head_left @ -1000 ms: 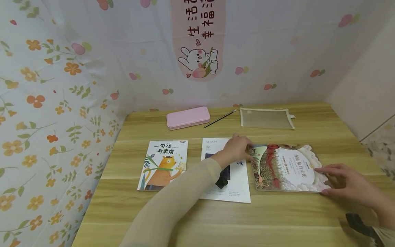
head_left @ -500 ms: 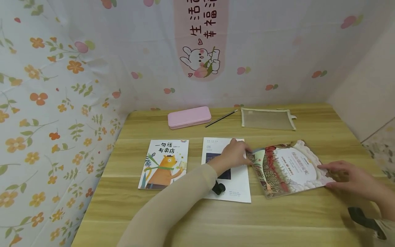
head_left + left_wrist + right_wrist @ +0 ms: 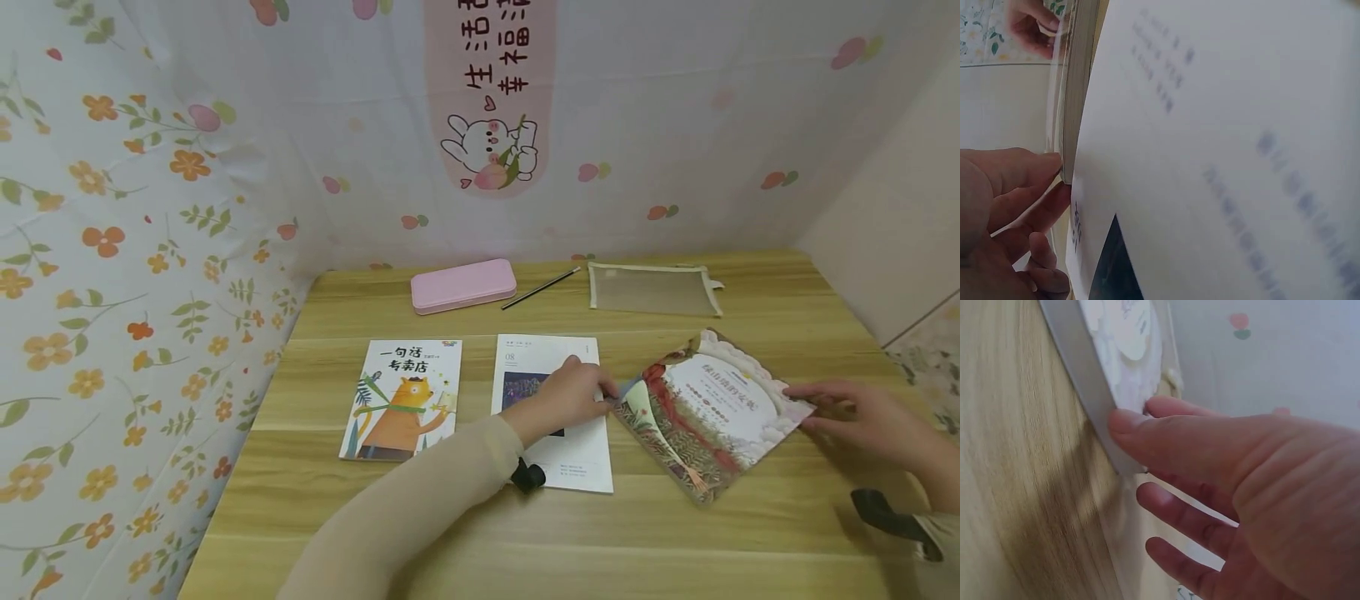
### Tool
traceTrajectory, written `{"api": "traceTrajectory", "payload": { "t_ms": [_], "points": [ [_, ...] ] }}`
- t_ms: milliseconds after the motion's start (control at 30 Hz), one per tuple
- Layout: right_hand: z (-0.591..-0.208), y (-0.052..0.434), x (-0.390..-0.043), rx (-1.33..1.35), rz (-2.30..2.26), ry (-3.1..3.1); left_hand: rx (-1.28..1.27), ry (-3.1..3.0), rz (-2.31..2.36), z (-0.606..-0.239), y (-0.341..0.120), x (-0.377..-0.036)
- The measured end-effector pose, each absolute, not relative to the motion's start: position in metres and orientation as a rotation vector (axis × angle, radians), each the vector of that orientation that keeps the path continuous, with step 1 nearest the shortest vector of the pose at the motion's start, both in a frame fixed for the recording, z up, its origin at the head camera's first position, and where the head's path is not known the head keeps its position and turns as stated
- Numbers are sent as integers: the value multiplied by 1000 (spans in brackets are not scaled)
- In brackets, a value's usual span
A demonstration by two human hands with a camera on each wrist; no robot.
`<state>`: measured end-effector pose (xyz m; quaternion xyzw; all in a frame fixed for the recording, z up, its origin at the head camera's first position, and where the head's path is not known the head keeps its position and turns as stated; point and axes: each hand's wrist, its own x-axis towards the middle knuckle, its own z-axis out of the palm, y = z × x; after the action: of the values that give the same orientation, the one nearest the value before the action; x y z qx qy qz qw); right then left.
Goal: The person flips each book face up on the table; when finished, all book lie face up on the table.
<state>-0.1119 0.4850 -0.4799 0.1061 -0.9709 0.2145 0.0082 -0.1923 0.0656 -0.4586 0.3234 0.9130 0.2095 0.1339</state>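
Right, head view: my left hand pinches the near-left corner of the picture book right of the white booklet, right hand gripping its right edge; wrist views: both thumbs clamp edges, so I'd turn it level.

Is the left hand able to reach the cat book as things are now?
Probably yes. The left hand pinches the picture book, but only the white booklet lies flat between it and the cat book; nothing stands in the way.
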Motion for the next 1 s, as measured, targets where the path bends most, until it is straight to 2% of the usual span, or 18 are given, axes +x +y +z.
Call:
{"api": "traceTrajectory", "payload": {
  "t_ms": [167,767,1000],
  "points": [
    [-478,485,-122,302,653,-3066,969,2606,669,-461,64,-188],
    [-482,471,-170,519,593,-2900,1105,2482,671,-460,70,-156],
    [-479,462,-189,487,632,-2982,1213,2468,642,-463,73,-149]
  ]
}}
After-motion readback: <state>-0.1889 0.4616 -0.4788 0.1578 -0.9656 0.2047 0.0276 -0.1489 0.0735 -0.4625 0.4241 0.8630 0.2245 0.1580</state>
